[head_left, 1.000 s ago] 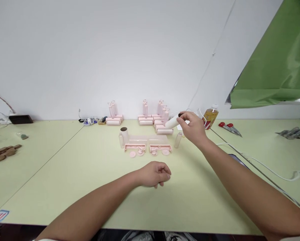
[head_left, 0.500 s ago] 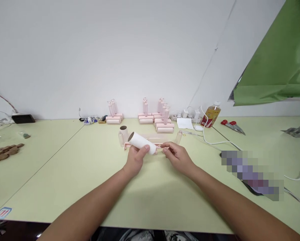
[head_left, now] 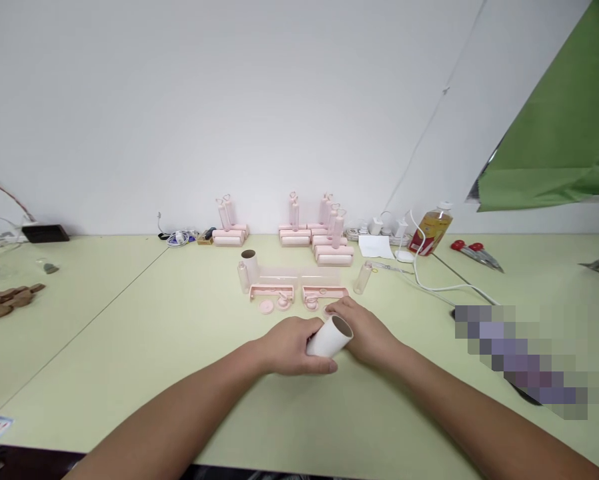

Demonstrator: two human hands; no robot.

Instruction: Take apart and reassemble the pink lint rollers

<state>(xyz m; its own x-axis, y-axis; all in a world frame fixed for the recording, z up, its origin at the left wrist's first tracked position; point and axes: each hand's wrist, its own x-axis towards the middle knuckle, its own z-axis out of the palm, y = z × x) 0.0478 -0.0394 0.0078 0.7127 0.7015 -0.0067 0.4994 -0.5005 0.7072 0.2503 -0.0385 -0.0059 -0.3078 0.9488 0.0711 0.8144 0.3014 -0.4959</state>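
Observation:
My left hand (head_left: 292, 347) is wrapped round a white paper roll (head_left: 325, 339) with a brown cardboard core, its open end tilted up to the right. Beyond the roll, the fingers of my right hand (head_left: 362, 327) reach down to a small pink disc (head_left: 327, 311) on the table; the roll and hand partly hide them. Two pink trough-shaped holders (head_left: 272, 289) lie just ahead, with clear covers (head_left: 319, 276) behind them. In front of these lie small pink knobbed caps (head_left: 283, 302) and a flat pink disc (head_left: 266, 307).
Another paper roll (head_left: 250, 265) stands beside a clear pink tube (head_left: 243, 277); a similar tube (head_left: 363, 278) stands to the right. Several assembled pink lint rollers (head_left: 333, 253) line the wall. A drink bottle (head_left: 431, 230), white cables (head_left: 429, 288) and red-handled tools (head_left: 474, 252) are at right.
My left hand has brought the white roll nearer and turned it, so its open end now points right. My right hand has lowered to the small disc. The pink holders have come into view.

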